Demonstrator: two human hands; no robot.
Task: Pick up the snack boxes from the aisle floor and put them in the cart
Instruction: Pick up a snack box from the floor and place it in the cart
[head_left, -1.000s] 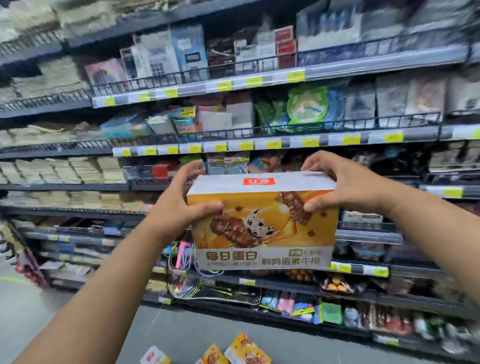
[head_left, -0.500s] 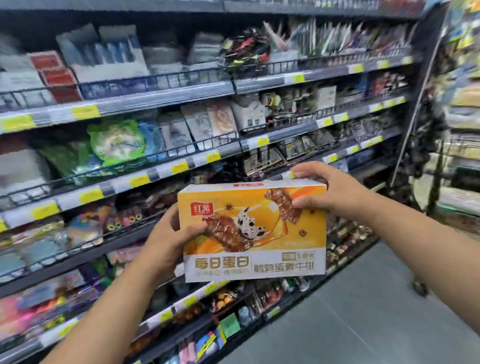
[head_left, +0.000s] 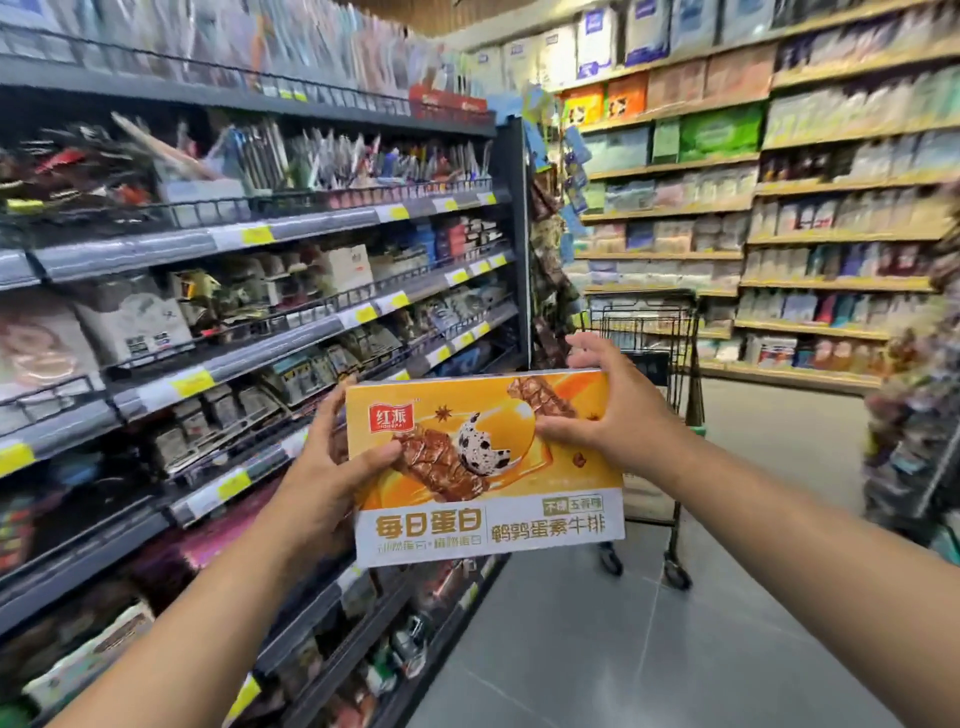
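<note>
Currently held: an orange snack box (head_left: 511, 499), at the centre of the frame, printed face toward the camera.
Left hand (head_left: 324, 470): clamped on the box's left edge, thumb laid across the front.
Right hand (head_left: 615, 415): clamped on the upper right corner, fingers curled over the top edge.
Cart (head_left: 647, 325): right of centre, behind the box and partly hidden by it, on the grey floor (head_left: 597, 665).
Shelves (head_left: 270, 332): stocked racks along the left of the frame.
Step judged: carrying the box to the cart.
Advice: both grips should be held until the box is over the basket, and it should be lowered flat, not dropped.
</note>
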